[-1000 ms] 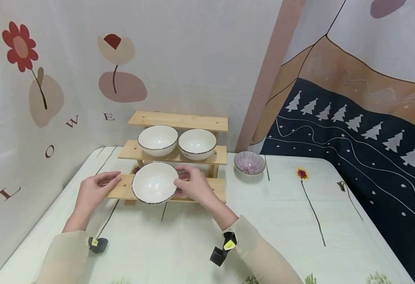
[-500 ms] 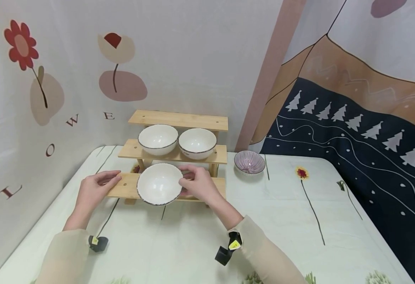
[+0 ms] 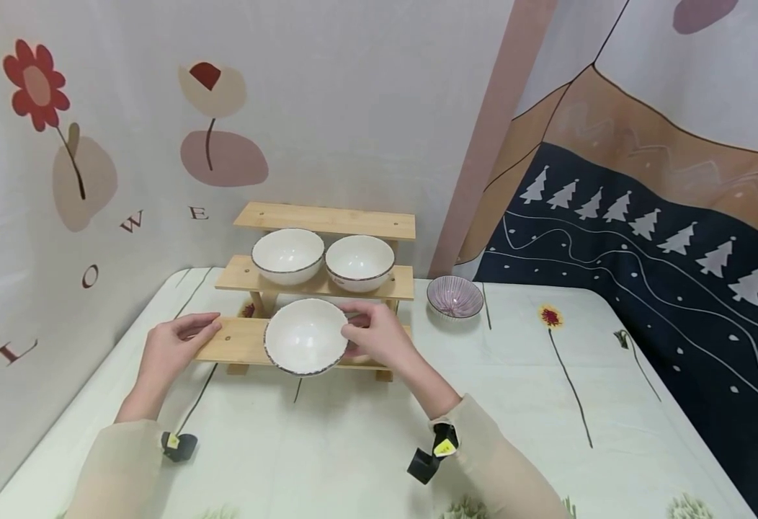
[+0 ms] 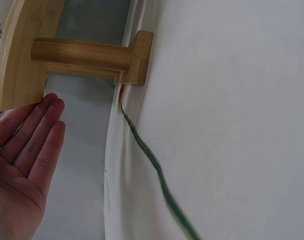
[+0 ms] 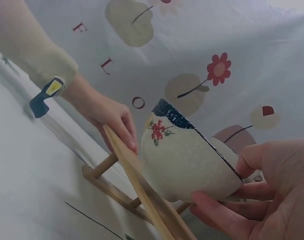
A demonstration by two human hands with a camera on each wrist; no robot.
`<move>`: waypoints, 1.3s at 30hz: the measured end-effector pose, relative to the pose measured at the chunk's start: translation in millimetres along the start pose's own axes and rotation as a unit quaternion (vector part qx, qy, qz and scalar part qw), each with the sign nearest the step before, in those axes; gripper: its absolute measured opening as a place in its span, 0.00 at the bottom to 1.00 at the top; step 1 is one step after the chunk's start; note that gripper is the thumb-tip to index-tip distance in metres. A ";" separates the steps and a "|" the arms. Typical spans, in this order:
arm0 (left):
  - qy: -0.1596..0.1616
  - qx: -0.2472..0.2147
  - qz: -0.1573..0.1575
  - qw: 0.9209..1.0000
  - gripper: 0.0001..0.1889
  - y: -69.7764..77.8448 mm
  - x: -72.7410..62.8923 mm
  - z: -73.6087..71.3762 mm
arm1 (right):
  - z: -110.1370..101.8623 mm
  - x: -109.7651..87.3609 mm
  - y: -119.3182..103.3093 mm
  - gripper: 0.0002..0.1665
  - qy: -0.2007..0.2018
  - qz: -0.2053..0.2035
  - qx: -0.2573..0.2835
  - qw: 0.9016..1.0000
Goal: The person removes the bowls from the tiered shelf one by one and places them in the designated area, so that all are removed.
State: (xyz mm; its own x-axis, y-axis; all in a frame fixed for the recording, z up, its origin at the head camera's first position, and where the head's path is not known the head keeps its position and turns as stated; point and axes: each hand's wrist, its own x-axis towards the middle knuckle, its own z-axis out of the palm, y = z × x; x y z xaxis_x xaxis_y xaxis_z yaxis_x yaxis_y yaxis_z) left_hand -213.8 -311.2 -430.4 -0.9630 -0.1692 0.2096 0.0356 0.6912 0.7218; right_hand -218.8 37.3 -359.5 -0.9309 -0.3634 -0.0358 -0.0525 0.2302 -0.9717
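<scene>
Here, in the head view, a person's right hand [image 3: 375, 335] pinches the right side of a white bowl [image 3: 306, 337] over the lower shelf [image 3: 236, 342] of a three-tier wooden rack, while the left hand [image 3: 173, 346] touches that shelf's left end. Two matching bowls [image 3: 288, 256] sit side by side one tier up. The held bowl appears to jut past the front edge; a careful handler would draw its base well back onto the board, rim level, before loosening any finger. The right hand hides the shelf's right part, and the sleeves run out of frame.

From the left wrist, nearly straight fingers lie close together against the board's end, a light touch that should be enough to check sliding. The thumb is lost from sight, and most of the rack is cut off.

From the right wrist, fingertips support the bowl's outer wall from below, with the thumb side up at the rim, beside a red flower motif [image 5: 158, 131]. Lowering the base flat, with fingertips clear from underneath, seems the safest course. Whether the base meets the wood cannot be told; the bowl's inside is out of sight.
</scene>
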 end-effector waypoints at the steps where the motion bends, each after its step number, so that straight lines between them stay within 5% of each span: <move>1: 0.000 0.000 0.000 1.000 0.27 -0.3 -0.3 0.0 | -1.1 -0.6 -0.2 0.26 -0.001 0.001 -0.002 1.000; 39: 0.001 0.002 -0.004 1.000 0.28 0.8 -1.8 0.1 | -68.2 -32.9 -5.6 0.27 -0.001 0.010 -0.052 0.999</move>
State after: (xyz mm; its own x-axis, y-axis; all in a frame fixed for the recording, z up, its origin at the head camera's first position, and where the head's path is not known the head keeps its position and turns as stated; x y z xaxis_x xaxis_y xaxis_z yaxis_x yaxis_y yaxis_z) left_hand -212.1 -310.3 -430.3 -0.9628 -0.1765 0.2047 0.0262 0.6929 0.7205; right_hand -212.5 109.5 -337.0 -0.9316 -0.3594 -0.0549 -0.0717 0.3297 -0.9413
